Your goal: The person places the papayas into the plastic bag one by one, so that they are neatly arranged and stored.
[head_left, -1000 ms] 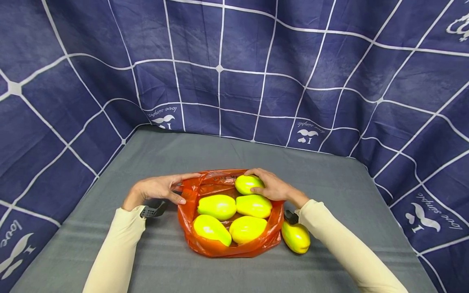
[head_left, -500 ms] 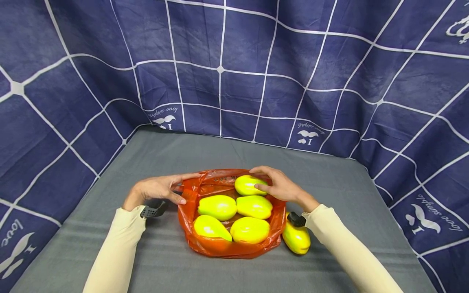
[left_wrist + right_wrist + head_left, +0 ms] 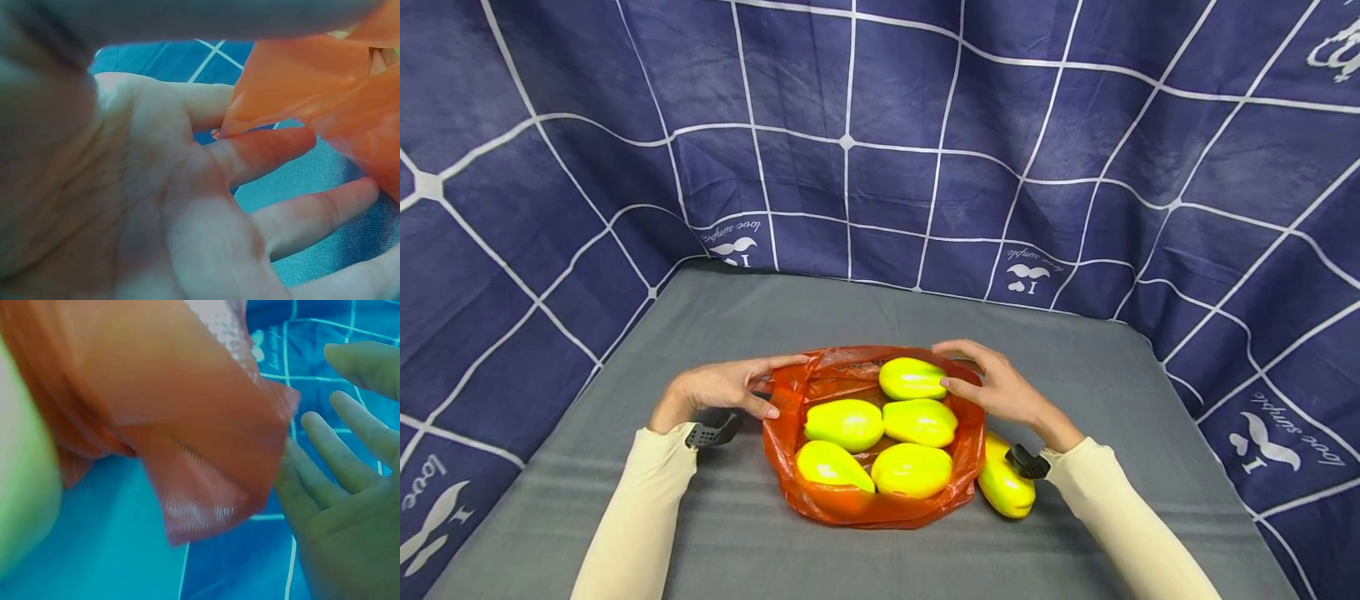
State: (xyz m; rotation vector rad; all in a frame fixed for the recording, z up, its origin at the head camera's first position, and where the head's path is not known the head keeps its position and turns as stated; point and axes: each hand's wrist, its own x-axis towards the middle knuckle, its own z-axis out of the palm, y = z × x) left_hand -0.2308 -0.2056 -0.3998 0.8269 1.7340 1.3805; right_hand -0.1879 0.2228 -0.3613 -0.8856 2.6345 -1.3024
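A red plastic bag point(image 3: 786, 433) stands with its mouth spread wide, holding several yellow-green mango-like fruits, including a back one point(image 3: 912, 378). My left hand point(image 3: 718, 393) is at the bag's left side, thumb tip against the front of the plastic and forefinger along the rim. In the left wrist view, its fingers point(image 3: 269, 153) are straight and spread, and the bag's edge passes between thumb and forefinger. My right hand point(image 3: 1000, 387) hovers at the bag's right rim, fingers extended, thumb tip beside the back fruit's right end. Its palm point(image 3: 356, 550) holds nothing.
Another yellow fruit point(image 3: 1006, 483) lies on the grey cloth surface point(image 3: 1097, 392), outside the bag on the right, partly under the right wrist's black strap point(image 3: 1027, 462). A blue curtain with white grid lines point(image 3: 895, 192) encloses the back and sides.
My right hand has let go of the back fruit and moved right to the bag's rim. That fruit stays inside the bag. My left hand keeps its place.
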